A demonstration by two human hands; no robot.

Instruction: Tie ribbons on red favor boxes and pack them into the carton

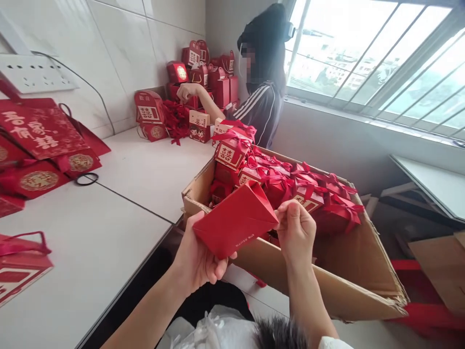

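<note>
A plain red paper box (238, 220), tilted, with small print along its lower edge, is held up in front of the cardboard carton. My left hand (201, 257) supports it from the left and below, fingers curled round its underside. At the box's right corner, my right hand (296, 228) is closed in a pinch; whatever lies between its fingertips is too small to make out. Behind them, the open carton (348, 291) holds several red gift boxes (228, 154) with red ribbon bows.
A white table (141, 169) on the left bears red gift bags (39, 131), a black ring (86, 179) and a ribbon pile (176, 121). Another person (261, 92) reaches toward stacked red boxes (221, 89) at the back. A white board (432, 182) stands right.
</note>
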